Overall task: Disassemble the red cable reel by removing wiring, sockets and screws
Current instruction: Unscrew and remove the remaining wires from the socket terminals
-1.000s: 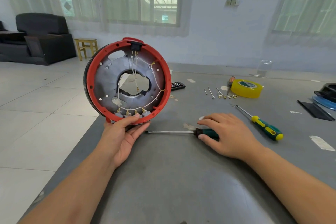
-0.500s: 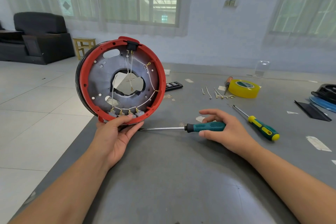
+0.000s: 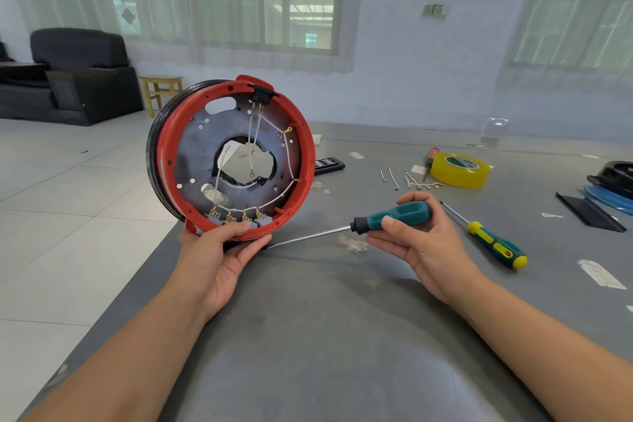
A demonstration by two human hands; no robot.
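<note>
Left hand grips the red cable reel upright by its lower rim; right hand holds the teal screwdriver, whose tip could slip into the left fingers

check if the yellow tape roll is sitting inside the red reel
No, the yellow tape roll lies flat on the grey table, well apart from the red reel.
</note>
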